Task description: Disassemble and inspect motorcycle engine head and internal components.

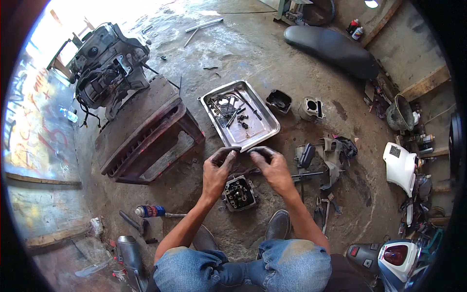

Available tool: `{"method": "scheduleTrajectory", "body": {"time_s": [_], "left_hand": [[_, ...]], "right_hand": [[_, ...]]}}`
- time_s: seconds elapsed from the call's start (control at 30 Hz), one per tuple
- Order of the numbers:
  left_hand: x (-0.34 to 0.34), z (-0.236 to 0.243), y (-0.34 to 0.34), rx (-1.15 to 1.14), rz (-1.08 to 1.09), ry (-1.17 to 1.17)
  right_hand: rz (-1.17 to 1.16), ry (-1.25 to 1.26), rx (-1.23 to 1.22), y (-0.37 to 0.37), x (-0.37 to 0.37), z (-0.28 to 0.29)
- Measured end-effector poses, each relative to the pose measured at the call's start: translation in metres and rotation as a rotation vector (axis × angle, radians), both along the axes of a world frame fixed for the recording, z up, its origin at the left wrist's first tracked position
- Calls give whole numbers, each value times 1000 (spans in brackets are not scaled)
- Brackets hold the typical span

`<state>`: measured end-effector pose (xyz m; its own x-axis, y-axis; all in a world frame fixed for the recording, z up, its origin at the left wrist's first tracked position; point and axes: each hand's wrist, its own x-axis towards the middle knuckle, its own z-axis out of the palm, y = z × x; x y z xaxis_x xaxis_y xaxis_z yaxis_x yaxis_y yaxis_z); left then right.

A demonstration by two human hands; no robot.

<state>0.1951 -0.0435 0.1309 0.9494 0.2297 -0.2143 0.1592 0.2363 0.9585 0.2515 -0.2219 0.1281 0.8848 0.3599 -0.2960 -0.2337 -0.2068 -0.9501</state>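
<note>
My left hand (217, 174) and my right hand (273, 170) are raised close together, fingertips dark with grease. Thumb and fingers are pinched on each hand, and anything between them is too small to make out. Below them, on the floor between my shoes, sits a cylinder head (240, 193) with its inner parts showing. Just beyond my fingertips lies a metal tray (265, 132) holding bolts, rods and other small engine parts.
A motorcycle engine (109, 63) rests on a dark red crate (146, 141) at left. Right of the tray are a black cover (279, 100) and a cylinder block (312, 108). A spray can (150, 211), pliers (319, 214) and a long seat (331, 47) lie around.
</note>
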Motion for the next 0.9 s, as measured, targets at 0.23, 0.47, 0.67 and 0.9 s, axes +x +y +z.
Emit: {"method": "scheduleTrajectory", "body": {"time_s": [0.23, 0.47, 0.67, 0.9], "left_hand": [[6, -22, 10, 302, -22, 79], [3, -42, 32, -408, -74, 130], [-2, -8, 34, -682, -157, -3], [-5, 34, 27, -694, -135, 2]], "right_hand": [[-77, -164, -167, 37, -1, 3], [-73, -346, -509, 30, 73, -106], [-16, -441, -701, 25, 116, -176], [-52, 34, 43, -8, 127, -179]]}}
